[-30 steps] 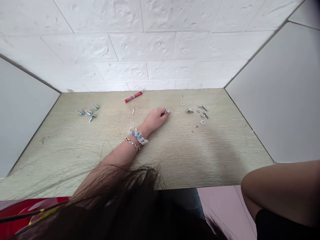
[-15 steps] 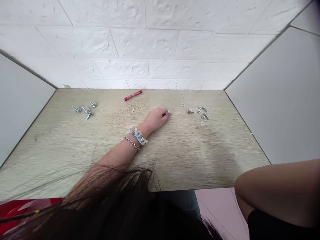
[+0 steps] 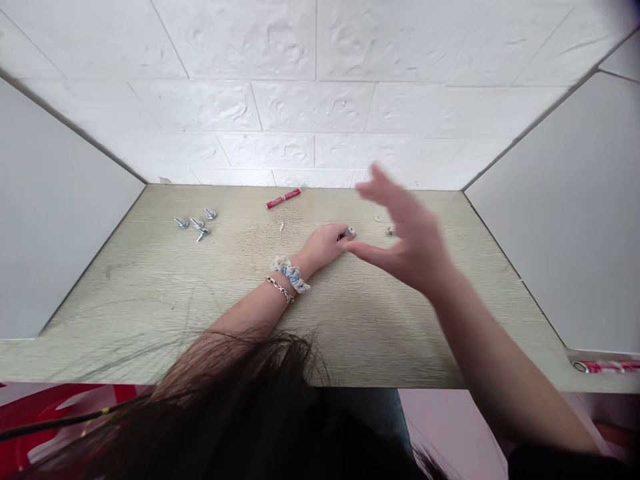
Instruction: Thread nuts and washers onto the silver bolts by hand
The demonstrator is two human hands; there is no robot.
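My left hand (image 3: 325,245) rests on the wooden desk (image 3: 240,293), its fingers closed around a small silver bolt (image 3: 349,231) whose end shows past the fingertips. A scrunchie and a chain bracelet circle that wrist. My right hand (image 3: 407,233) is raised over the desk, slightly blurred, with thumb and fingers spread and nothing between them. Its thumb tip appears close to the held bolt; whether they touch I cannot tell. Behind the right hand lie a flat washer (image 3: 378,218) and a small metal piece (image 3: 390,231), partly covered.
Several bolts with washers (image 3: 197,223) lie in a group at the left. A slim red tube (image 3: 283,199) lies near the white brick wall (image 3: 285,107), with a small pale scrap (image 3: 281,227) below it. Side panels close both ends. Another red tube (image 3: 607,367) lies at the right edge.
My right arm has swung in from the lower right, bringing the hand over the desk and hiding the loose hardware there. My left hand keeps the bolt. The view has shifted slightly.
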